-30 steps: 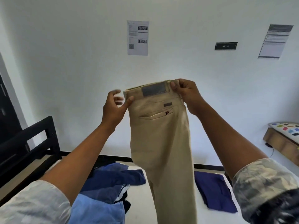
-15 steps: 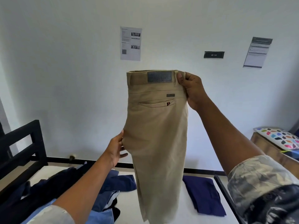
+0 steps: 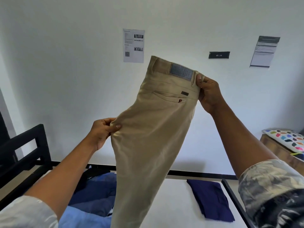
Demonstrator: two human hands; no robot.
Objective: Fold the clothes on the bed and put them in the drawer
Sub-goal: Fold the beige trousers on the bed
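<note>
Trousers [image 3: 153,137] are hanging doubled above the bed [image 3: 177,203], and lowering them flat onto it with seams staying aligned is looking like the cleanest way into the fold. The right hand [image 3: 209,94] is pinching the waistband corner, the left hand [image 3: 102,134] is gripping the seat edge lower down; fingers [image 3: 115,127] of both are curling tight on cloth, legs trailing bedward.

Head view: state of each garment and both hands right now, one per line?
Khaki trousers: held up above the bed, legs together, hanging.
Left hand: pinches the trousers' left edge, below the waistband.
Right hand: grips the waistband's right end.
Navy garment: folded, lying flat on the bed.
Blue clothes pile: unfolded, heaped on the bed.
</note>
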